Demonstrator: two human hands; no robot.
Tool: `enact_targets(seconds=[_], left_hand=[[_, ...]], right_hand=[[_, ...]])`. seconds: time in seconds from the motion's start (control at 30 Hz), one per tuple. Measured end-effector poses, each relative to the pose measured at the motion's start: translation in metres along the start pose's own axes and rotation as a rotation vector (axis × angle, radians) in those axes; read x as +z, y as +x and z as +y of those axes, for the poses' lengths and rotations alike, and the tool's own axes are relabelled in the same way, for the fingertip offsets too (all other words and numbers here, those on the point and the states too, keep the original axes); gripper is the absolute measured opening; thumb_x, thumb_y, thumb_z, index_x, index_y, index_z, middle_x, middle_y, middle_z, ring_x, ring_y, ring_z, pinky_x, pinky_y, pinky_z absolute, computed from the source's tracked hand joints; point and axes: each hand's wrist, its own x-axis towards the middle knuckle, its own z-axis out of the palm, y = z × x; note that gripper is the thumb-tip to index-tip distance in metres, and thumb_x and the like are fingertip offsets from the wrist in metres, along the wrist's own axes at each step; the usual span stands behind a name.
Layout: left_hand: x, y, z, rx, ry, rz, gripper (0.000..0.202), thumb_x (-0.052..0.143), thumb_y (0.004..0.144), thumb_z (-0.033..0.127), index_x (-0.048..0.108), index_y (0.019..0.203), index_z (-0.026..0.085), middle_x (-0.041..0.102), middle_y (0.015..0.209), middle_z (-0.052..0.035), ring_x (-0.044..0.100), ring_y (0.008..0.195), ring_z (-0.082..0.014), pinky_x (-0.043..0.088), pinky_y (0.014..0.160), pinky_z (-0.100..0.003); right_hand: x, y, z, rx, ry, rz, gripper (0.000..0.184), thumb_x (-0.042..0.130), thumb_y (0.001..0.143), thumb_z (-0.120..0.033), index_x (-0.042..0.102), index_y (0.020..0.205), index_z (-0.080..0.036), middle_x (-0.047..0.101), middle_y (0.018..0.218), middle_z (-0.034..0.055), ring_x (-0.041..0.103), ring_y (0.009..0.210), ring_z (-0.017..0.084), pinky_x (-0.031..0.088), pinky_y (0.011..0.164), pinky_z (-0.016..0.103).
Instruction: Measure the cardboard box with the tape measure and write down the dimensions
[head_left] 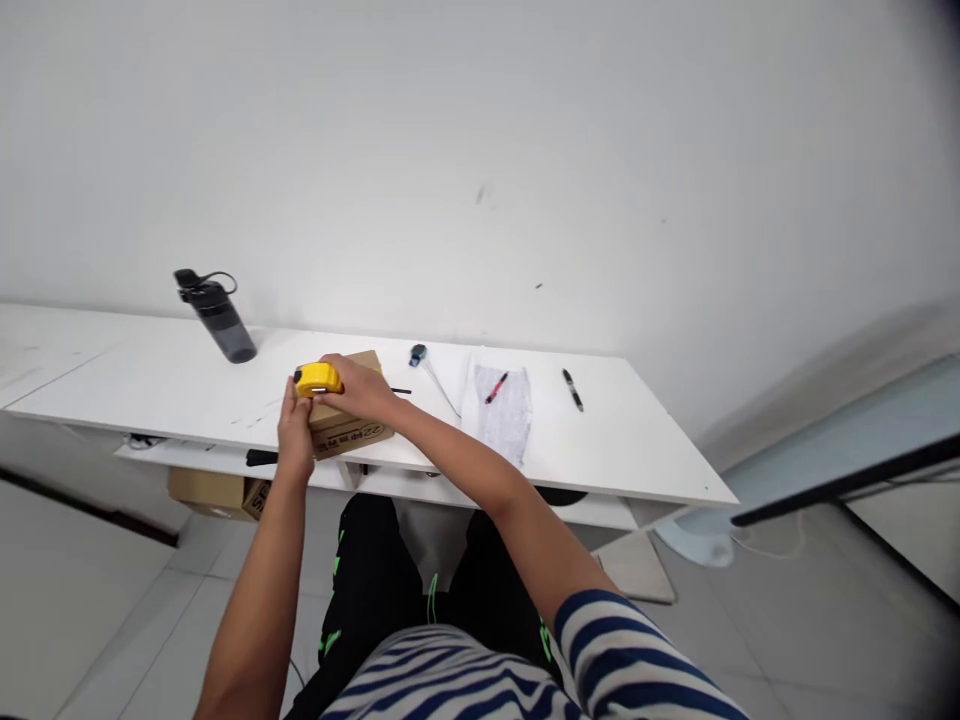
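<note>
A yellow tape measure (pixel 319 378) is in my right hand (pixel 358 387), above the left part of a small brown cardboard box (pixel 351 437). My right fingers wrap round the case from its right side. My left hand (pixel 295 432) is closed at the box's left end, its fingertips close against the tape measure. What those left fingers pinch is too small to make out. Dark printing runs along the box's front face, and the box rests near the front edge of the white desk (pixel 615 440).
Left on the desk stands a dark water bottle (pixel 223 322). Right of the box lie a small dark object with a pale strap (pixel 418 355), a printed sheet (pixel 506 425) bearing a red pen (pixel 496 387), and a black pen (pixel 572 390). Another carton (pixel 210 490) sits below.
</note>
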Motion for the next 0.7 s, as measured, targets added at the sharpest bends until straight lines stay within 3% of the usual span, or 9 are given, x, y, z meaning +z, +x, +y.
enact_targets(seconds=[0.17, 0.3, 0.43, 0.47, 0.53, 0.63, 0.7], left_hand=[[0.017, 0.002, 0.004, -0.057, -0.037, 0.078, 0.054, 0.055, 0.085, 0.033, 0.054, 0.138, 0.025, 0.055, 0.142, -0.0035, 0.052, 0.128, -0.0237, 0.037, 0.113, -0.038], [0.029, 0.007, 0.003, -0.07, -0.021, 0.045, 0.054, 0.055, 0.084, 0.033, 0.054, 0.138, 0.027, 0.056, 0.141, -0.0031, 0.053, 0.126, -0.0244, 0.04, 0.111, -0.04], [0.036, 0.015, -0.001, -0.068, 0.002, 0.037, 0.056, 0.054, 0.085, 0.032, 0.051, 0.14, 0.025, 0.053, 0.143, -0.0054, 0.052, 0.128, -0.0251, 0.04, 0.111, -0.04], [0.036, 0.016, -0.002, -0.068, 0.009, 0.035, 0.056, 0.053, 0.085, 0.032, 0.05, 0.14, 0.024, 0.053, 0.143, -0.0063, 0.052, 0.128, -0.0255, 0.04, 0.112, -0.041], [0.035, 0.015, 0.001, -0.061, 0.055, 0.055, 0.057, 0.052, 0.086, 0.033, 0.047, 0.142, 0.021, 0.052, 0.143, -0.0091, 0.051, 0.129, -0.0267, 0.039, 0.112, -0.043], [0.028, 0.001, 0.012, 0.149, 0.303, 0.144, 0.063, 0.054, 0.088, 0.037, 0.039, 0.146, 0.016, 0.043, 0.148, -0.0149, 0.044, 0.134, -0.0304, 0.033, 0.114, -0.051], [0.027, -0.017, 0.025, 0.443, 0.519, 0.157, 0.068, 0.059, 0.087, 0.038, 0.037, 0.146, 0.013, 0.037, 0.151, -0.0179, 0.037, 0.138, -0.0336, 0.029, 0.114, -0.056]], right_hand=[[-0.01, -0.025, 0.012, 0.055, -0.139, 0.112, 0.046, 0.053, 0.091, -0.03, 0.045, 0.136, -0.028, 0.055, 0.134, 0.0051, 0.055, 0.117, 0.023, 0.049, 0.093, 0.038], [-0.023, -0.024, 0.023, 0.145, -0.218, 0.155, 0.05, 0.049, 0.092, -0.023, 0.044, 0.142, -0.027, 0.043, 0.146, 0.0104, 0.045, 0.129, 0.027, 0.043, 0.101, 0.045], [-0.037, -0.015, 0.029, 0.131, -0.159, -0.096, 0.067, 0.058, 0.086, -0.052, 0.038, 0.147, -0.035, 0.031, 0.157, 0.0073, 0.029, 0.143, 0.035, 0.025, 0.111, 0.062], [-0.042, -0.015, 0.032, 0.121, -0.146, -0.115, 0.072, 0.058, 0.084, -0.058, 0.035, 0.148, -0.036, 0.028, 0.159, 0.0057, 0.024, 0.145, 0.036, 0.02, 0.113, 0.064], [-0.055, -0.021, 0.045, 0.13, -0.175, -0.008, 0.069, 0.05, 0.089, -0.056, 0.029, 0.151, -0.036, 0.026, 0.161, 0.0036, 0.02, 0.147, 0.033, 0.015, 0.115, 0.062], [-0.088, -0.046, 0.087, 0.256, -0.379, 0.208, 0.052, 0.031, 0.098, -0.027, 0.032, 0.15, -0.028, 0.038, 0.154, 0.0072, 0.032, 0.14, 0.026, 0.023, 0.113, 0.055], [-0.114, -0.072, 0.126, 0.419, -0.566, 0.146, 0.053, 0.032, 0.094, -0.011, 0.042, 0.144, -0.021, 0.053, 0.138, 0.0141, 0.046, 0.126, 0.027, 0.036, 0.102, 0.046]])
